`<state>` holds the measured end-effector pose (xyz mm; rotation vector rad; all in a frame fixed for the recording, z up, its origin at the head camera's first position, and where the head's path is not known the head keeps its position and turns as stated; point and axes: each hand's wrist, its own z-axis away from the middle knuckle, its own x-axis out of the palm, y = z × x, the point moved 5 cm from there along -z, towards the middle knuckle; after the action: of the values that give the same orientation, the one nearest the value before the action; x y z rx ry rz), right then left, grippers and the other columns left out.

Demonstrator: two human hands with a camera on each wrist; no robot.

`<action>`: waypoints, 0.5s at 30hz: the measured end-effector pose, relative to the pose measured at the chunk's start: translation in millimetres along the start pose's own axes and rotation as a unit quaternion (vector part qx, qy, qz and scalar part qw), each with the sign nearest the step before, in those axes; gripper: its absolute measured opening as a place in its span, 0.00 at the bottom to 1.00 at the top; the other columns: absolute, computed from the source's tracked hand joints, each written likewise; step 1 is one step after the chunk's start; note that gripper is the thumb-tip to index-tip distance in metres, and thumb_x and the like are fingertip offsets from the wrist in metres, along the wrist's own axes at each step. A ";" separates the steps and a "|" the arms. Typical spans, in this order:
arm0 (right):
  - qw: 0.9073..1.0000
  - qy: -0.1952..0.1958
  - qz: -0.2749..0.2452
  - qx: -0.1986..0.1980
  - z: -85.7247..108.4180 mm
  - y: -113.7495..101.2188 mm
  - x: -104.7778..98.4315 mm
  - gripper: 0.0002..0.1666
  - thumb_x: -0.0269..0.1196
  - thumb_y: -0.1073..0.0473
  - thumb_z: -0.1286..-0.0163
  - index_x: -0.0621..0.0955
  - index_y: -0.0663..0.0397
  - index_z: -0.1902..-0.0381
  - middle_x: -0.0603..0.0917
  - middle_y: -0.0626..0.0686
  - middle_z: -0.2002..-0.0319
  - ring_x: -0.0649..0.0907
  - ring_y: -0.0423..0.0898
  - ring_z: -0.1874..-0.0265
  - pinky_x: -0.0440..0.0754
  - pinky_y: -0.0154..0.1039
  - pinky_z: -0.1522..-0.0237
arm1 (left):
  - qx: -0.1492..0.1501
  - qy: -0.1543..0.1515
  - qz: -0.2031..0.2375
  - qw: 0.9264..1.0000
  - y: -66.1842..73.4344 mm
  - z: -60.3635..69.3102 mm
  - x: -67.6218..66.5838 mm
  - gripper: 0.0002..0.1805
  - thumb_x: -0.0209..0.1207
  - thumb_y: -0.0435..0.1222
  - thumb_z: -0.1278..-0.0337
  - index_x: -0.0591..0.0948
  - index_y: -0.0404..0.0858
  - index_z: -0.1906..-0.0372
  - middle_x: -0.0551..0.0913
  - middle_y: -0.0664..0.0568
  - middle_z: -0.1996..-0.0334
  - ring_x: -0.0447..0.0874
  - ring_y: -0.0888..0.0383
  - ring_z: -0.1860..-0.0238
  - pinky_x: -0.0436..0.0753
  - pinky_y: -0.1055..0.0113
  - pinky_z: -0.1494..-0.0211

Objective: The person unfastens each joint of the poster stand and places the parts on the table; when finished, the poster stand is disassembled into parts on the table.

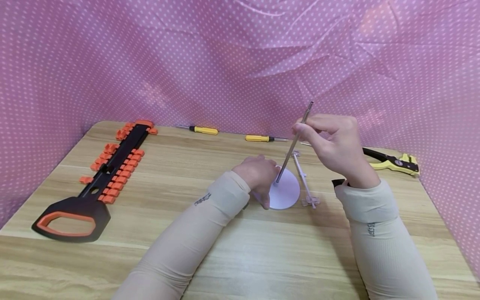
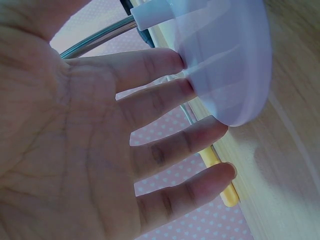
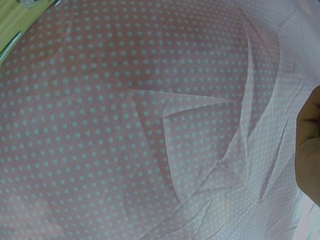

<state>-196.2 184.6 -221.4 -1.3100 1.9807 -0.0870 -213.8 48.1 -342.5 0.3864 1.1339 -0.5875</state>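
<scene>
A thin metal rod (image 1: pixel 294 143) stands tilted, pinched near its upper part by the fingers of my right hand (image 1: pixel 333 141). Its lower end meets a white round disc (image 1: pixel 286 193); in the left wrist view the rod (image 2: pixel 100 37) enters a short white socket (image 2: pixel 152 14) on the disc (image 2: pixel 225 60). My left hand (image 1: pixel 258 173) holds the disc at its rim between thumb and fingers, and the fingertips touch its edge. Just right of the disc lies a slim whitish bar (image 1: pixel 303 177) with clear end pieces. In the right wrist view only part of my right hand (image 3: pixel 309 150) shows.
On the left lies a black and orange handled rail (image 1: pixel 127 146) with several orange clips (image 1: pixel 119 180). Two yellow screwdrivers (image 1: pixel 205 131) lie along the back edge. Yellow and black pliers (image 1: pixel 397 162) sit at the right. Pink dotted cloth (image 1: pixel 225 62) hangs behind the wooden table (image 1: pixel 240 258).
</scene>
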 end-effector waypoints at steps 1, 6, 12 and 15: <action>1.000 0.001 0.001 0.000 -0.3 0.2 0.0 0.08 0.70 0.70 0.31 0.93 0.58 0.69 0.93 0.53 0.71 0.87 0.28 0.70 0.82 0.22 0.64 | 0.000 0.000 0.000 1.000 -0.1 0.2 -0.2 0.60 0.82 0.60 0.62 0.70 0.47 0.19 0.71 0.55 0.21 0.74 0.50 0.31 0.81 0.54 0.30; 1.000 0.006 -0.001 0.000 -1.4 0.6 0.3 0.08 0.70 0.70 0.31 0.93 0.58 0.69 0.92 0.53 0.72 0.85 0.27 0.71 0.82 0.22 0.64 | -0.001 -0.004 0.005 1.000 -0.5 0.4 -1.3 0.61 0.83 0.60 0.61 0.69 0.47 0.19 0.70 0.56 0.20 0.73 0.49 0.29 0.80 0.54 0.30; 1.000 0.013 -0.002 0.003 -2.4 0.8 0.4 0.09 0.71 0.70 0.31 0.93 0.57 0.70 0.92 0.52 0.73 0.85 0.27 0.73 0.81 0.22 0.66 | 0.000 -0.005 0.005 1.000 -0.5 -0.3 -1.6 0.61 0.82 0.60 0.61 0.68 0.47 0.19 0.69 0.55 0.20 0.73 0.49 0.29 0.81 0.53 0.30; 1.000 0.016 0.000 0.005 -2.9 0.6 0.3 0.09 0.71 0.70 0.31 0.93 0.57 0.70 0.92 0.53 0.72 0.85 0.27 0.73 0.81 0.22 0.66 | 0.002 -0.006 0.004 1.000 -0.5 -0.4 -1.9 0.61 0.82 0.60 0.61 0.69 0.47 0.19 0.70 0.55 0.20 0.73 0.50 0.30 0.81 0.53 0.30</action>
<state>-198.4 183.7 -219.8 -1.3098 2.0046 -0.1169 -215.0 48.3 -340.9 0.3901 1.1194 -0.5843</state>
